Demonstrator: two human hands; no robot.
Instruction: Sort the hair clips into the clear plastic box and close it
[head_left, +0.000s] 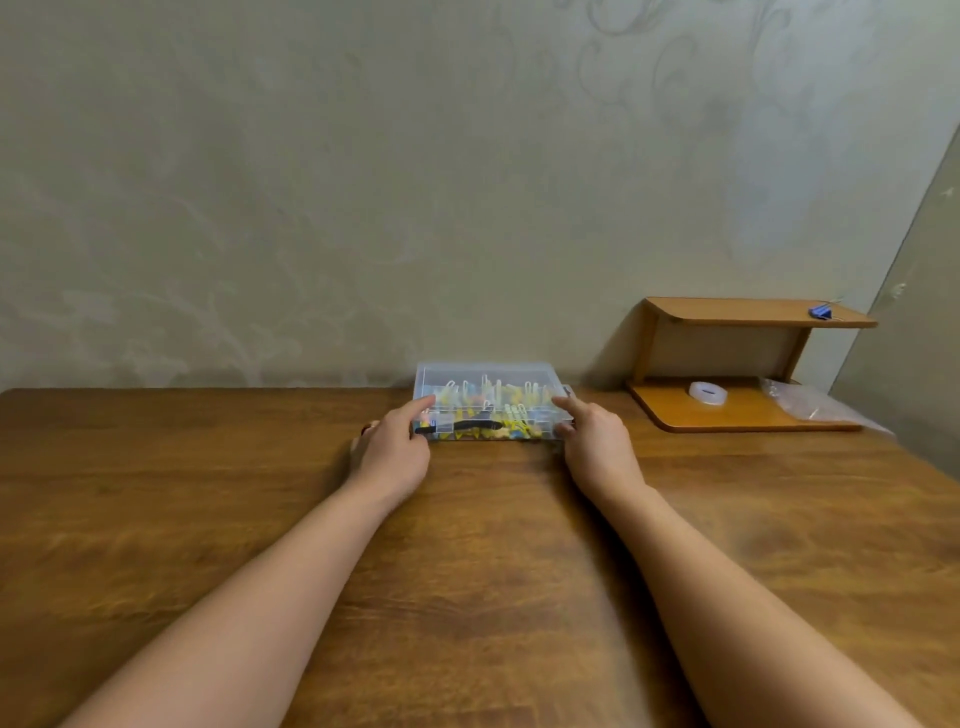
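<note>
Item: clear plastic box, flat, compartmented, lid down over its contents. Location: far middle of the tabletop, at 12 o'clock from the person, close to the wall.

Contents: hair clips, mostly yellow with some white, blue and orange, seen through the lid and front wall; one long black piece lies along the front edge. No loose clips are visible on the tabletop.

Left hand: at the box's 8 o'clock corner, forefinger laid on the lid's left edge, thumb at the front wall, other fingers curled on the tabletop. It appears to pinch that corner lightly.

Right hand: at the box's 4 o'clock corner, forefinger stretched onto the lid's right edge, thumb against the front corner, likewise a light pinch. Both forearms reach straight out from 6 o'clock, roughly parallel, wrists low.

Step in hand, as judged: pressing the lid home. Whether the front latches are caught cannot be told. Handling advice: press down evenly at both front corners together so the lid does not rack; keep thumbs under the front lip as a counter-hold so the light box does not slide toward the wall; check no clip sticks up at a divider.

Also present: wooden shelf at 2 o'clock, holding a tape roll, a plastic bag, and a blue clip on top.
</note>
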